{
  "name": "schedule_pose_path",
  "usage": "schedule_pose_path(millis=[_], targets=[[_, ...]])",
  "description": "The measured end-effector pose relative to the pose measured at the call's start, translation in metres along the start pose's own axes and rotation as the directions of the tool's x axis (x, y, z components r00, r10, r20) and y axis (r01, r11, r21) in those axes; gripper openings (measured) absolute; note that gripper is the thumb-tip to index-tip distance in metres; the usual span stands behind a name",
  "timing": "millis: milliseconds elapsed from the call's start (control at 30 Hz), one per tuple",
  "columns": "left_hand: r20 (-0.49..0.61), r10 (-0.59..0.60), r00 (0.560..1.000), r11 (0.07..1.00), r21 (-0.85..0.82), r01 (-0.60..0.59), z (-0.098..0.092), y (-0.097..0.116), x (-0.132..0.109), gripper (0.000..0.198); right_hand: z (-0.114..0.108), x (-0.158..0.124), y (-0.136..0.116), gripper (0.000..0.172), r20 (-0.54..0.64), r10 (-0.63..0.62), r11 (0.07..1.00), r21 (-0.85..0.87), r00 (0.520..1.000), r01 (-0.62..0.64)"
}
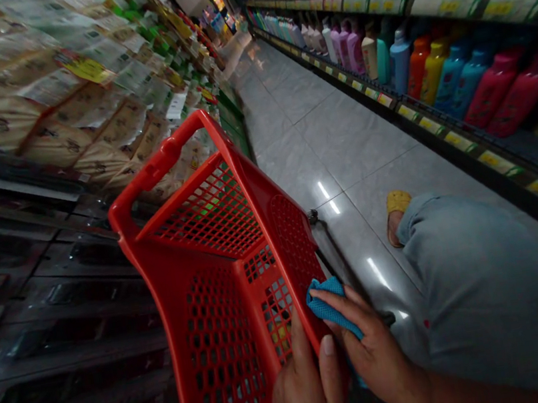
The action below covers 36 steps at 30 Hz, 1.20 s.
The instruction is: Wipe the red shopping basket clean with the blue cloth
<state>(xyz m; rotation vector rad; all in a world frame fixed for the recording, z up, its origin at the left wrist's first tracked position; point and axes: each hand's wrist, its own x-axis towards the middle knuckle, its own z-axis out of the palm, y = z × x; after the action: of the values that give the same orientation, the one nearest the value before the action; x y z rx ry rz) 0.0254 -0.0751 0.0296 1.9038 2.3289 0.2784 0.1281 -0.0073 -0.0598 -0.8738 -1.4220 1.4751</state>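
Observation:
A red plastic shopping cart (201, 286) with lattice walls stands tilted across the view, its handle at the far end. My left hand (302, 392) is closed on the near part of the cart's right rim, with a finger on the inner side and another on top. In my right hand (372, 348) is a blue cloth (332, 303), gripped and pressed against the outside of the same wall just below the rim. Part of the cloth is hidden under my fingers. Something small and yellowish shows blurred through the lattice near the cart's bottom.
Packaged goods (57, 105) are stacked on the left. Along the right runs a shelf with colourful bottles (436, 72) and price tags. Grey floor tiles (290, 111) lie between. My leg in light blue trousers (492, 276) and a yellow shoe (397, 201) are beside the cart.

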Motion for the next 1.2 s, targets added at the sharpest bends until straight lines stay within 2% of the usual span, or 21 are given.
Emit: schedule_pose_path(millis=[100, 200, 333, 400, 467, 567, 633, 700, 767, 800, 867, 967, 1033, 1067, 1133, 1200], targets=[[-0.012, 0.03, 0.999, 0.998, 0.052, -0.029, 0.002, -0.003, -0.003, 0.052, -0.003, 0.007, 0.0, 0.056, 0.017, -0.033, 0.999, -0.026, 0.999, 0.033], [-0.053, 0.041, 0.998, 0.995, 0.092, -0.036, 0.007, -0.004, -0.006, 0.054, -0.007, 0.009, 0.013, 0.056, 0.028, -0.023, 0.997, -0.07, 0.999, 0.024], [-0.072, 0.008, 0.997, 0.998, 0.07, -0.003, 0.009, -0.006, -0.008, 0.055, -0.006, 0.01, 0.035, 0.044, -0.074, 0.162, 0.981, -0.092, 0.984, -0.169], [-0.084, 0.009, 0.996, 0.999, 0.05, -0.005, 0.008, -0.006, -0.006, 0.054, -0.003, 0.012, 0.026, 0.039, -0.112, 0.214, 0.973, -0.063, 0.97, -0.222], [-0.094, 0.019, 0.995, 0.999, 0.031, -0.016, 0.006, -0.003, -0.001, 0.052, -0.001, 0.015, 0.004, 0.041, -0.078, 0.154, 0.987, -0.032, 0.985, -0.157], [-0.116, 0.017, 0.993, 1.0, 0.003, -0.016, 0.003, 0.004, 0.007, 0.049, -0.001, 0.018, -0.021, 0.051, 0.038, -0.028, 0.999, -0.014, 0.999, 0.029], [-0.162, 0.038, 0.986, 0.999, 0.015, -0.036, 0.003, 0.007, 0.009, 0.048, -0.003, 0.019, -0.009, 0.052, 0.051, -0.038, 0.998, -0.047, 0.998, 0.04], [-0.2, 0.052, 0.978, 0.998, 0.046, -0.044, 0.003, 0.007, 0.007, 0.048, -0.005, 0.019, 0.019, 0.047, -0.012, 0.093, 0.991, -0.093, 0.996, -0.094], [-0.163, 0.019, 0.986, 0.999, 0.05, -0.011, 0.002, 0.006, 0.004, 0.049, -0.005, 0.019, 0.042, 0.042, -0.063, 0.228, 0.967, -0.103, 0.972, -0.233], [-0.138, -0.007, 0.99, 0.999, 0.039, 0.012, 0.002, 0.005, 0.003, 0.049, -0.004, 0.021, 0.045, 0.041, -0.073, 0.246, 0.963, -0.093, 0.967, -0.252], [-0.098, -0.036, 0.995, 0.999, -0.001, 0.037, 0.0, 0.005, 0.003, 0.049, -0.001, 0.03, 0.033, 0.043, -0.058, 0.166, 0.984, -0.061, 0.984, -0.169], [-0.092, -0.036, 0.995, 0.999, -0.033, 0.033, -0.002, 0.006, 0.005, 0.049, 0.002, 0.053, 0.002, 0.053, 0.005, -0.049, 0.997, -0.052, 0.999, 0.049], [-0.103, -0.038, 0.994, 0.999, -0.021, 0.036, -0.002, 0.008, 0.008, 0.049, 0.003, 0.068, 0.002, 0.055, 0.035, -0.108, 0.99, -0.09, 0.994, 0.111], [-0.111, -0.043, 0.993, 0.999, -0.012, 0.042, -0.002, 0.009, 0.008, 0.049, 0.004, 0.073, 0.011, 0.053, 0.02, -0.082, 0.99, -0.118, 0.996, 0.083], [-0.108, -0.054, 0.993, 0.999, -0.006, 0.054, -0.002, 0.009, 0.009, 0.048, 0.004, 0.078, 0.039, 0.047, -0.052, 0.054, 0.985, -0.161, 0.997, -0.062], [-0.093, -0.058, 0.994, 0.998, -0.003, 0.058, 0.0, 0.008, 0.008, 0.046, 0.004, 0.078, 0.059, 0.041, -0.115, 0.175, 0.966, -0.173, 0.978, -0.193]])
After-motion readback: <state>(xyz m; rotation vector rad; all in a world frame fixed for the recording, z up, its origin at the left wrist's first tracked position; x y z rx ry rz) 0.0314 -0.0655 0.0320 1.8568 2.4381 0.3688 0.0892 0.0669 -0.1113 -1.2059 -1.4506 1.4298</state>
